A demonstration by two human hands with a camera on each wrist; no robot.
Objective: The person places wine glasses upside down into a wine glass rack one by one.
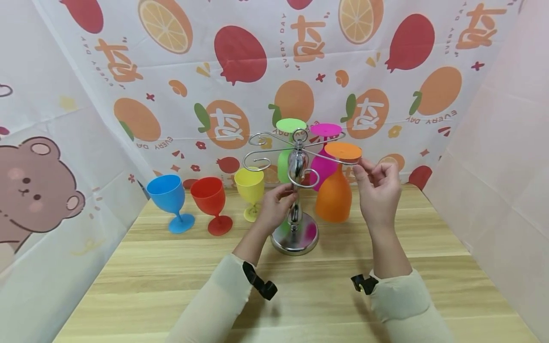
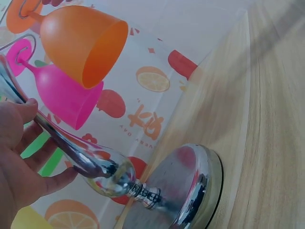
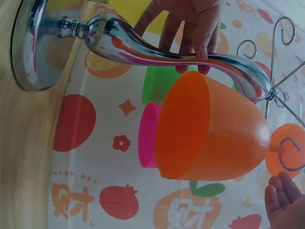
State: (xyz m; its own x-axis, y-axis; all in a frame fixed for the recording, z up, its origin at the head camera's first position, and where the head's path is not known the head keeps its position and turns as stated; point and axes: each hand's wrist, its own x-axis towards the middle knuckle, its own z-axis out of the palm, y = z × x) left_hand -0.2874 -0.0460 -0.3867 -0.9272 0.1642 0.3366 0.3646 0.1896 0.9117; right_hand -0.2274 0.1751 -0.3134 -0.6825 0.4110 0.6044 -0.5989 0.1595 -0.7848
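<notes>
A chrome goblet stand [image 1: 296, 164] with curled wire hooks stands on the table. My left hand [image 1: 276, 207] grips its pole, thumb on one side and fingers on the other, as the left wrist view [image 2: 19, 157] confirms. An orange goblet [image 1: 336, 197] hangs upside down on the right front hook, its stem inside the curl. Beside the rim of its foot is my right hand [image 1: 379, 190], fingers loosely bent at the hook's end. Whether the fingertips touch the foot I cannot tell. Behind hang a magenta goblet [image 1: 322, 164] and a green goblet [image 1: 284, 164], also inverted.
Left of the stand, a blue goblet [image 1: 167, 193], a red goblet [image 1: 209, 196] and a yellow goblet [image 1: 249, 186] stand upright on the wooden table [image 1: 163, 281]. Curled hooks [image 1: 257, 162] on the stand's left side hold no goblet. A fruit-print cloth [image 1: 180, 85] hangs behind.
</notes>
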